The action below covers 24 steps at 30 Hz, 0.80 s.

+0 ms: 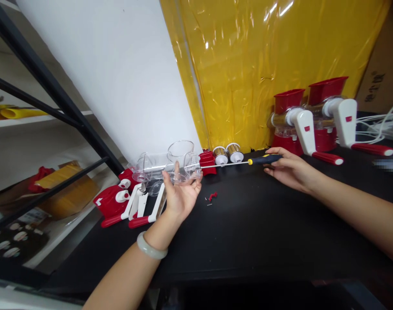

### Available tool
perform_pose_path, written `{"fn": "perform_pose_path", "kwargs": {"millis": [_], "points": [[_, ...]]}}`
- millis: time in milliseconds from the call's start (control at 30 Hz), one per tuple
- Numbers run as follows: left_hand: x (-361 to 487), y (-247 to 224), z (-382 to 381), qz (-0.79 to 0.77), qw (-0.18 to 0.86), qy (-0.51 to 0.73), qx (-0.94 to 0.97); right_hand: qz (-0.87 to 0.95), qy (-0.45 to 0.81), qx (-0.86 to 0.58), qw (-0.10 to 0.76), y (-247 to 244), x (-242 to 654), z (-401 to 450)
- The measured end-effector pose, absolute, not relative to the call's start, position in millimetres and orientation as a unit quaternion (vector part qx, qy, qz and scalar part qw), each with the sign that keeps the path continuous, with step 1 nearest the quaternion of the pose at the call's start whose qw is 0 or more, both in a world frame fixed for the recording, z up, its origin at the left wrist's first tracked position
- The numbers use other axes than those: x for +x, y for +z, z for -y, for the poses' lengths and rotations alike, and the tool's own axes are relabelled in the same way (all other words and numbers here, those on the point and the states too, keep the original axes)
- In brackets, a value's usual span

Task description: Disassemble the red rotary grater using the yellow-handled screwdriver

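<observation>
My right hand [289, 168] grips the dark blue and yellow handle of a long screwdriver [228, 164]. The shaft runs leftward, almost level, to a clear plastic grater housing [157, 162]; exactly where its tip ends is hard to make out through the plastic. Under the housing's right end, my left hand [182, 196] is turned palm up, its fingers curled round the clear part. A small red piece [212, 196] lies on the black table [248, 232] to the right of my left hand, with tiny metal bits beside it.
Two assembled red and white rotary graters [328, 112] stand at the back right. Grater drums [234, 153] sit by the yellow-wrapped panel [235, 64]. Red bases [110, 200] and crank handles [156, 206] lie left. A black-framed shelf [44, 82] borders the left side.
</observation>
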<state>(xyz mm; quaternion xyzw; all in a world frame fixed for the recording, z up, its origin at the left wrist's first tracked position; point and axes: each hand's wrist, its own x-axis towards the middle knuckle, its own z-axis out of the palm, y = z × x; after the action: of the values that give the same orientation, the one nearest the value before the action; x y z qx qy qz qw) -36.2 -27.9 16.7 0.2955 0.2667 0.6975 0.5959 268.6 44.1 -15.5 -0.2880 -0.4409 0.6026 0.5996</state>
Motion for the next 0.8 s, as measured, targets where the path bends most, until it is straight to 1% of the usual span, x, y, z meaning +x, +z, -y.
{"fn": "perform_pose_path", "kwargs": {"millis": [67, 200, 267, 367, 433, 600, 733, 800], "points": [[-36, 17, 28, -0.269, 0.594, 0.696, 0.301, 0.449, 0.604, -0.294, 0.589, -15, 269, -44], [-37, 17, 28, -0.268, 0.595, 0.695, 0.303, 0.505, 0.544, -0.378, 0.554, -18, 268, -46], [-37, 17, 28, -0.268, 0.596, 0.695, 0.3, 0.503, 0.532, -0.37, 0.572, -18, 268, -47], [-37, 17, 27, -0.274, 0.595, 0.695, 0.297, 0.464, 0.554, -0.319, 0.614, -17, 268, -48], [-36, 15, 26, -0.28, 0.59, 0.694, 0.304, 0.451, 0.563, -0.307, 0.621, -18, 270, -51], [-38, 13, 24, -0.309, 0.551, 0.692, 0.347, 0.439, 0.525, -0.337, 0.647, -21, 279, -62], [-50, 17, 19, -0.412, 0.477, 0.654, 0.417, 0.429, 0.482, -0.383, 0.66, -21, 283, -66], [-55, 19, 16, -0.452, 0.497, 0.609, 0.421, 0.433, 0.466, -0.408, 0.655, -20, 282, -65]]}}
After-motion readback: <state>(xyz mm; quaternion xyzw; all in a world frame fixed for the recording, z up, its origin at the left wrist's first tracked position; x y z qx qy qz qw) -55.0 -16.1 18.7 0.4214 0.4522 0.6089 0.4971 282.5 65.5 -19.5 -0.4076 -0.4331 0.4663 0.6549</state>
